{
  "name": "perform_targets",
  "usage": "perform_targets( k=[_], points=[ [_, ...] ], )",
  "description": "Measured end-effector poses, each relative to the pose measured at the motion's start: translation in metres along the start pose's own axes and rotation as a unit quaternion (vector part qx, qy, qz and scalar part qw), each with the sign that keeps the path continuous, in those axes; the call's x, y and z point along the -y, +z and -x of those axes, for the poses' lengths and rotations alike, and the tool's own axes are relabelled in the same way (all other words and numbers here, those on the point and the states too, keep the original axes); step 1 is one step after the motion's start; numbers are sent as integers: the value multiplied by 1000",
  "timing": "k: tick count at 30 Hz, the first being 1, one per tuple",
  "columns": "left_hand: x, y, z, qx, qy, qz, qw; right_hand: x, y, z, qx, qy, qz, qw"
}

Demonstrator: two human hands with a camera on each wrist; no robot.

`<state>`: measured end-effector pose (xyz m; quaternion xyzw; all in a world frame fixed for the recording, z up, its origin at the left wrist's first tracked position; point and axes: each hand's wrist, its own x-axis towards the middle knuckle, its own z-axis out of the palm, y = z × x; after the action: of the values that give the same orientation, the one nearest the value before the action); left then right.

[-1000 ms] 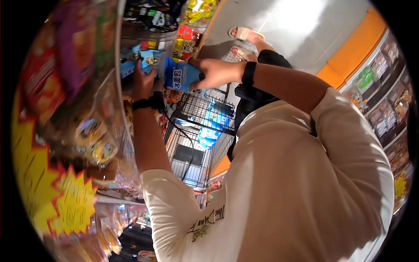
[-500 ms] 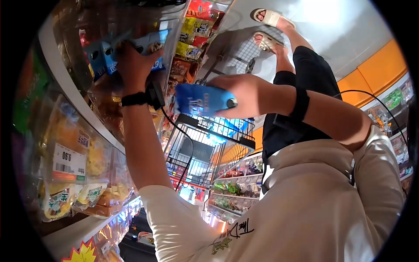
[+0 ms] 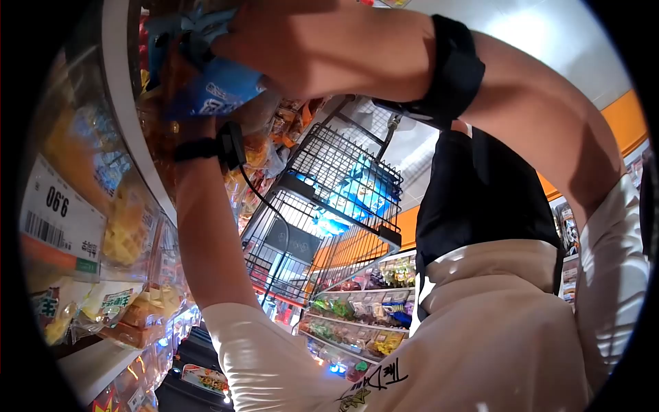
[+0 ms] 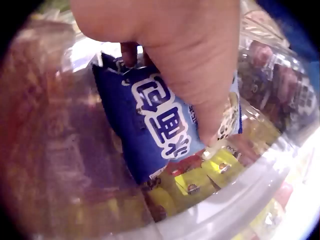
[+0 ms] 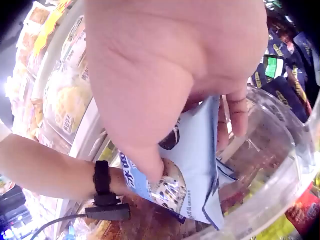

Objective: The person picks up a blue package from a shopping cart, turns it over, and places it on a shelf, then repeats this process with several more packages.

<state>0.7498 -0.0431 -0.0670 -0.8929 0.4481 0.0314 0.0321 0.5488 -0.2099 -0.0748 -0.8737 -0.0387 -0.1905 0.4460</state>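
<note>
My right hand [image 3: 309, 55] reaches across to the shelf bin and grips a light-blue snack packet [image 3: 223, 89]. In the right wrist view, its thumb lies over the front of that packet [image 5: 195, 165], above the clear plastic bin [image 5: 280, 150]. Lower in the same bin, my left hand [image 4: 195, 55] holds a blue packet [image 4: 150, 122] with large white-outlined characters, thumb on its front and a fingertip at its top edge. In the head view the left hand is mostly hidden behind the right one and its packet.
A black wire shopping cart [image 3: 322, 172] stands beside the shelf with blue packets [image 3: 364, 192] in it. Bagged bread with a price tag [image 3: 62, 213] is at the left. A cable [image 3: 271, 199] hangs from the left wristband. Dark packets [image 5: 285, 95] fill a neighbouring bin.
My right hand has carried its blue packet from over the cart up and left to the bin, beside my left hand. The left hand, earlier on the upright packet, stays in the bin.
</note>
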Motion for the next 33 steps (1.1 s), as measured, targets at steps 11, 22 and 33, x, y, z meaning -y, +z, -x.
perform_targets(
  k=[11, 22, 33],
  points=[
    [38, -7, -2, 123, -26, 289, 949, -28, 67, -60, 92, 91, 16, 992],
    [-7, -32, 36, 138, -86, 113, 980, -51, 112, -47, 50, 145, 32, 988],
    [-57, -26, 69, 153, -97, 88, 980, -39, 99, -36, -43, 173, -18, 984]
  ],
)
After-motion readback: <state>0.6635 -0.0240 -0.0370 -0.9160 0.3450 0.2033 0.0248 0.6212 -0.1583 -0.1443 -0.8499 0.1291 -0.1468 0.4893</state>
